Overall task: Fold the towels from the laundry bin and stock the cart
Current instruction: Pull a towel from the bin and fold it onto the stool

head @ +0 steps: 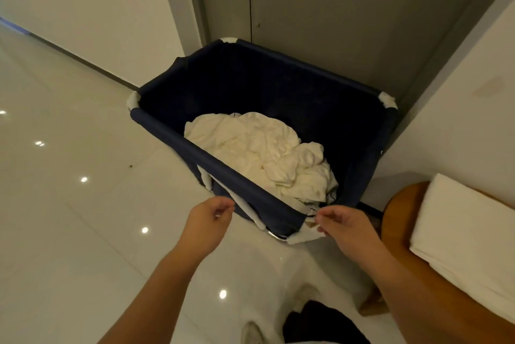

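Your left grip (207, 221) hangs just short of the near rim of the laundry bin (250, 79), fingers loosely curled and holding nothing. Your right grip (344, 225) sits at the bin's near corner, fingertips drawn together; whether they pinch cloth or thread there cannot be told. The towels (259, 148) lie crumpled in one heap on the bin's bottom, unfolded. One folded towel (462, 243) rests on a wooden surface (401, 212) at right, cut off by the frame edge. Judgement: the task is early, and the heap remains to be lifted, folded and stocked. No cart is identifiable. White cloth low by your feet is too blurred to name.
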